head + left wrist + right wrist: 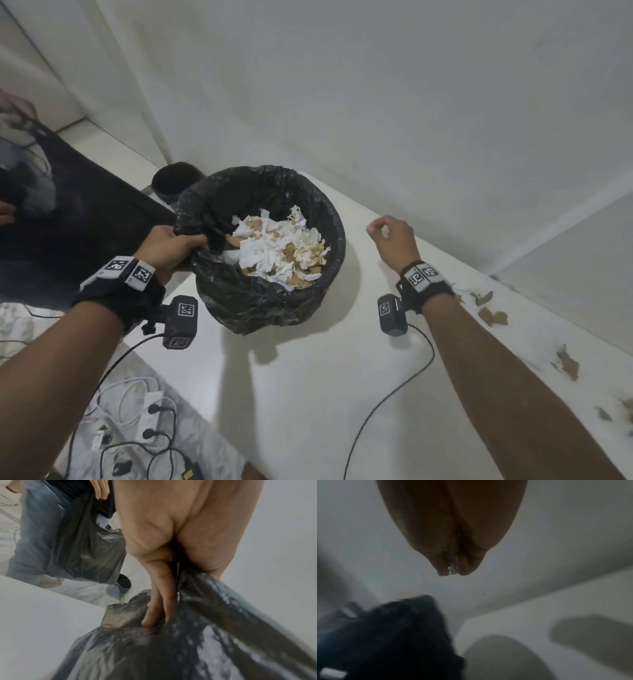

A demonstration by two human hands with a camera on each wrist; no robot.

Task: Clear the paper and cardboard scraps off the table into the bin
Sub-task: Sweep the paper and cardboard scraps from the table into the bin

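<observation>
A bin with a black liner point(260, 301) stands on the white table point(308, 394), filled with white paper and brown cardboard scraps point(274, 250). My left hand point(174, 246) grips the liner's near-left rim; its fingers point(159, 601) curl into the black plastic point(205, 649). To the right of the bin my right hand point(390, 233) hovers above the table, fingers curled, pinching a small pale scrap point(452, 569) at the fingertips. Loose brown cardboard scraps point(493, 315) lie along the table's right side, with more of them point(568, 363) nearer to me.
Another person at the left holds a black bag point(27, 192). A dark round pot point(176, 180) sits on the floor behind the bin. Cables and a power strip point(137, 421) lie on the floor below the table's left edge. A white wall stands close behind.
</observation>
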